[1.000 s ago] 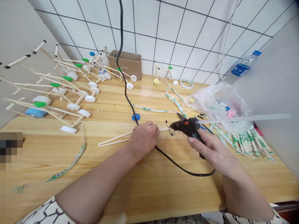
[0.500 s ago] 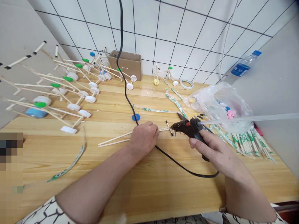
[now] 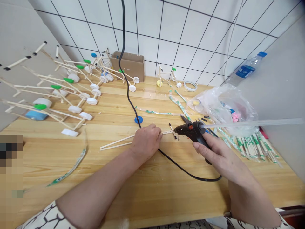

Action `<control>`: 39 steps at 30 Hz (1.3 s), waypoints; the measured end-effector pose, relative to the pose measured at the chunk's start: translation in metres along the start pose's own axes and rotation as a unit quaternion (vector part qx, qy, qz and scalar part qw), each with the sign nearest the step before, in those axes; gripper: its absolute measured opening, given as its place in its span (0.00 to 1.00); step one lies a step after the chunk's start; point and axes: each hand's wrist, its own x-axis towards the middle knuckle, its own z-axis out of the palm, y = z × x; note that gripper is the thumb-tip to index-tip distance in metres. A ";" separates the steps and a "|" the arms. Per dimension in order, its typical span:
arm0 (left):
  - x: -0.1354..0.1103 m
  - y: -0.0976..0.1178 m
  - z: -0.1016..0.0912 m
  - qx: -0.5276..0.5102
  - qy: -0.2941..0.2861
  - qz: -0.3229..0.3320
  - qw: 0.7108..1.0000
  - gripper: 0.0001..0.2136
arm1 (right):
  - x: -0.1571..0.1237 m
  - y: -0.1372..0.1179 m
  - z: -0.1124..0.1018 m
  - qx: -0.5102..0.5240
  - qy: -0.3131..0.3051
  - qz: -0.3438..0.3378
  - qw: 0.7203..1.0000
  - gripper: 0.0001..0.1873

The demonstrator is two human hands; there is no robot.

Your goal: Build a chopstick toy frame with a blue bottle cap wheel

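My left hand (image 3: 147,141) is closed around thin wooden sticks (image 3: 118,141), whose two free ends spread apart to the left. Beyond my fingers the sticks run right to a short black-tipped crosspiece (image 3: 171,127). My right hand (image 3: 218,151) grips a black hot glue gun (image 3: 194,131), with a long clear glue stick (image 3: 252,122) poking out of its back. The gun's nozzle points left, at the sticks beside the crosspiece; whether it touches them I cannot tell. Behind my left hand lies a blue bottle cap (image 3: 138,120).
Several stick tricycle models (image 3: 71,86) with white cap wheels stand at the left. A black cable (image 3: 130,95) crosses the table. At the right are a clear plastic bag (image 3: 207,98), wrapped chopsticks (image 3: 257,146) and a bottle (image 3: 247,70). A cardboard box (image 3: 133,68) stands at the back.
The glue gun and my right hand have shifted very slightly left. My left hand and the sticks look the same as before.
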 end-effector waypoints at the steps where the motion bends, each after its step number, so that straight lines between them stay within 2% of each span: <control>1: 0.000 0.000 0.000 0.000 0.000 -0.001 1.000 0.12 | 0.000 0.000 0.000 0.000 0.000 -0.003 1.000 0.14; 13: 0.001 -0.001 0.002 -0.001 -0.004 -0.003 1.000 0.12 | 0.000 -0.001 0.000 -0.002 0.004 -0.015 1.000 0.14; 33: 0.001 0.000 0.001 0.006 -0.002 -0.005 1.000 0.12 | -0.002 -0.004 -0.004 -0.019 -0.005 0.034 0.999 0.19; 39: 0.001 0.000 0.001 0.003 -0.001 -0.001 1.000 0.12 | -0.002 -0.002 -0.003 -0.048 0.003 0.020 0.999 0.19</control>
